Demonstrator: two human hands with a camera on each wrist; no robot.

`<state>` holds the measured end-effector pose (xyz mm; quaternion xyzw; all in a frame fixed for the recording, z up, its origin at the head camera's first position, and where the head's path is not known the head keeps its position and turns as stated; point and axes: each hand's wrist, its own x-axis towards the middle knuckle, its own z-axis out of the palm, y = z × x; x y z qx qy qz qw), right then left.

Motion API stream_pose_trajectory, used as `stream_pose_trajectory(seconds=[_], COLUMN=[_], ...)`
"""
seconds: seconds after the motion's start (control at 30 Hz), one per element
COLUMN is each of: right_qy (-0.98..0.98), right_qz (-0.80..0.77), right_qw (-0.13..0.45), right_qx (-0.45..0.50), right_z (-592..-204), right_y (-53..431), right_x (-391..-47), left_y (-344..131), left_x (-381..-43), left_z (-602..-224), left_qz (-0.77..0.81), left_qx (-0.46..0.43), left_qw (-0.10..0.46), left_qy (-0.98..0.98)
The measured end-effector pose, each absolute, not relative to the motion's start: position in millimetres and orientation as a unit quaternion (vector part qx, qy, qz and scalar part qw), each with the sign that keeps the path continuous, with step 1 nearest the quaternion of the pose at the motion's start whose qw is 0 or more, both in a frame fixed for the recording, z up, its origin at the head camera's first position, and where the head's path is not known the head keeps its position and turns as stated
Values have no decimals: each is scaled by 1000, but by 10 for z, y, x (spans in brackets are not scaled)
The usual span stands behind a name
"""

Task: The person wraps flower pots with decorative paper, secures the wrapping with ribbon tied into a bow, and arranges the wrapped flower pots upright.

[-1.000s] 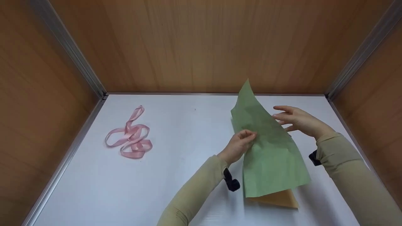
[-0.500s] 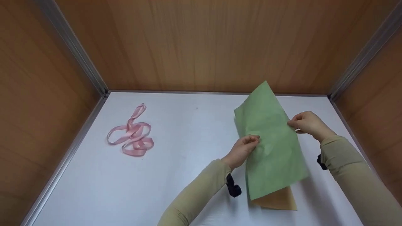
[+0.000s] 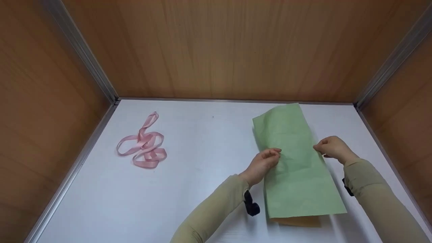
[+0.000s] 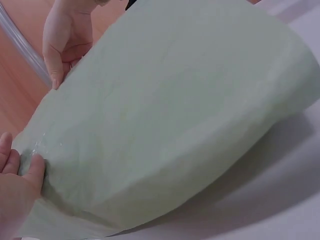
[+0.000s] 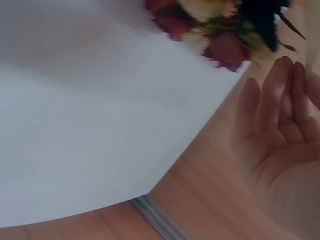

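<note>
A sheet of green wrapping paper (image 3: 297, 162) stretches between my hands at the right of the table. My left hand (image 3: 261, 165) grips it near its left edge; in the left wrist view, creases spread from the thumb (image 4: 35, 175). At the opposite edge my right hand (image 3: 334, 148) pinches the paper between thumb and fingers. Below the green sheet's near edge pokes out a strip of tan paper (image 3: 300, 221). The right wrist view reveals dried-looking roses (image 5: 226, 49), dark red and cream, near my right fingers; in the head view they are hidden.
A loosely looped pink ribbon (image 3: 146, 145) lies on the left of the white table (image 3: 202, 135). Wood-grain panels (image 3: 216, 50) with metal corner rails (image 3: 91, 60) enclose the table at the back and both sides.
My right hand, earlier spread beside the sheet, has taken its right edge and drawn it toward me. The raised far corner of the green paper has come down; my left hand stays nearly in place.
</note>
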<state>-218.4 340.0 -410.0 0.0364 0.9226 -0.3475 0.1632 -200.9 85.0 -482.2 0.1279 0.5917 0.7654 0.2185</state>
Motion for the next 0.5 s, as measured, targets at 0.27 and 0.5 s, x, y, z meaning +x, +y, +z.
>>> stream_pose_trajectory(seconds=[0.27,0.5], right_qy=[979,985], right_qz=[-182,-27], right_qw=[58,43], right_qx=[-63,-166], right_z=[-4069,-4050], right_y=[3103,2721], right_x=[-2193,-2169], left_y=[873,909], left_x=[-2006,-2003], left_z=[-4862,-4852], left_qz=[778,785], left_qx=[112,105], left_qw=[211,205], left_qy=[582,576])
